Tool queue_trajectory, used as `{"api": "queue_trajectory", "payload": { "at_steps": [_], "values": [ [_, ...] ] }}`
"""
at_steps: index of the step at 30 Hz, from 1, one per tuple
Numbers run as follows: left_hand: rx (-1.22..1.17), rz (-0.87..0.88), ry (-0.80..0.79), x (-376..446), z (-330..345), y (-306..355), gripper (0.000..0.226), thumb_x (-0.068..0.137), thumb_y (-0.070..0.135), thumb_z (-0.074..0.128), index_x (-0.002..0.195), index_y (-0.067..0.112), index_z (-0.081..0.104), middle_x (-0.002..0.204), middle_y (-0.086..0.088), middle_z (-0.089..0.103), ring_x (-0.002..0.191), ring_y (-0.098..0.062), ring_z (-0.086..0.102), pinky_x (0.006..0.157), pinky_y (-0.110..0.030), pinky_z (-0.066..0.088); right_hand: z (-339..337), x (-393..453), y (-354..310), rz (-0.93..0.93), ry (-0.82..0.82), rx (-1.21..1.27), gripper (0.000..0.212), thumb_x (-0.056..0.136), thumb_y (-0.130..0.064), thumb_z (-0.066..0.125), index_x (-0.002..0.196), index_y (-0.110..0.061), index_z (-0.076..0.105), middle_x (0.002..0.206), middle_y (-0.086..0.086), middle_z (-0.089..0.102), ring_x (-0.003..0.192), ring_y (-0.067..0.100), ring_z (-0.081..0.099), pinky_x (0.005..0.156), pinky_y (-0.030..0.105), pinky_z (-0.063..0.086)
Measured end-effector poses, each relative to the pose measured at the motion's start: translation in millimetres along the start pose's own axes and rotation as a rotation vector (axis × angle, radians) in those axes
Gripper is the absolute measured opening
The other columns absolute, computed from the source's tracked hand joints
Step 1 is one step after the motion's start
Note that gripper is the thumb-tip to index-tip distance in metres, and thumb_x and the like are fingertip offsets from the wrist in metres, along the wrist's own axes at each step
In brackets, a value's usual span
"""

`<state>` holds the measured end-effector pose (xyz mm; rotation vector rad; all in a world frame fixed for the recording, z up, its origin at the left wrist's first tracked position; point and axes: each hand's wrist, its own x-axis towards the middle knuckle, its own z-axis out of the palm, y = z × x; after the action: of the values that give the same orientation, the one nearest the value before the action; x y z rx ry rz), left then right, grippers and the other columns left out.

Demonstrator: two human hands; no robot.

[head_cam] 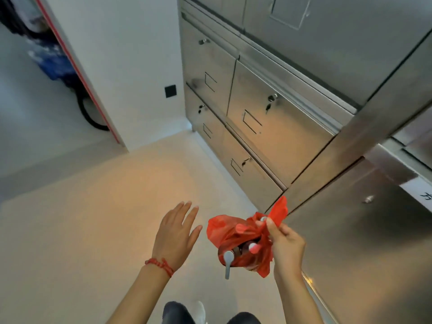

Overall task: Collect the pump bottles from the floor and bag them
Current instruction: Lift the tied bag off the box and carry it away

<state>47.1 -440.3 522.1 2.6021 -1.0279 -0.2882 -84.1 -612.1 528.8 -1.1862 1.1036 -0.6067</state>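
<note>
**Bag in my right hand, left hand free**

My right hand [286,244] has its fingers pinched narrow on the gathered top of the red bag [238,242], thumb and forefinger closed over the plastic, with one loose handle sticking up past the fingertips. My left hand [175,235] is spread wide, palm down, fingers apart, holding nothing; it hangs just beside the bag without touching it. A red cord [160,265] circles that wrist.

The bag hangs in the air above the floor [81,218]. Inside it I see pump bottles: a grey pump [228,260] pokes out of the mouth toward me, and a pink pump [254,247] sits next to it. Further pump shapes press against the plastic higher up.

Steel cabinets [280,113] with keyed doors stand to the right. My knees show at the bottom edge.
</note>
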Motion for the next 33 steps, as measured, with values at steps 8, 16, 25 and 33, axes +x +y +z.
{"api": "queue_trajectory", "payload": {
  "at_steps": [8,16,25,33],
  "values": [
    [0.005,-0.177,0.031,67,-22,-67,0.068,0.095,0.046,0.011,0.112,0.005,0.062,0.115,-0.018,0.065,0.106,-0.036,0.06,0.082,-0.052,0.051,111,67,-20,0.028,-0.144,-0.08,0.016,0.082,-0.017,0.064,0.07,-0.019,0.074,0.066,-0.007,0.074,0.062,0.004,0.068,0.069,0.025,0.049],
    [0.042,-0.294,0.0,177,-32,-110,0.07,0.094,0.047,0.009,0.112,0.006,0.062,0.116,-0.018,0.064,0.107,-0.037,0.06,0.083,-0.052,0.05,208,156,-34,0.037,-0.262,-0.177,0.016,0.081,-0.02,0.066,0.071,-0.029,0.075,0.068,-0.004,0.075,0.075,0.022,0.069,0.076,0.033,0.051],
    [0.061,-0.419,0.014,289,-71,-157,0.073,0.093,0.05,0.007,0.114,0.004,0.06,0.114,-0.02,0.065,0.105,-0.038,0.061,0.084,-0.052,0.049,307,247,-61,0.069,-0.338,-0.22,0.012,0.08,-0.023,0.067,0.078,-0.032,0.075,0.072,-0.004,0.075,0.079,0.021,0.07,0.084,0.038,0.054],
    [0.039,-0.426,-0.016,396,-85,-225,0.072,0.093,0.05,0.007,0.116,0.006,0.059,0.117,-0.019,0.064,0.107,-0.037,0.06,0.086,-0.051,0.049,413,323,-78,0.096,-0.362,-0.221,0.013,0.082,-0.025,0.065,0.075,-0.031,0.075,0.074,0.0,0.076,0.083,0.025,0.07,0.088,0.046,0.052]
  ]
}}
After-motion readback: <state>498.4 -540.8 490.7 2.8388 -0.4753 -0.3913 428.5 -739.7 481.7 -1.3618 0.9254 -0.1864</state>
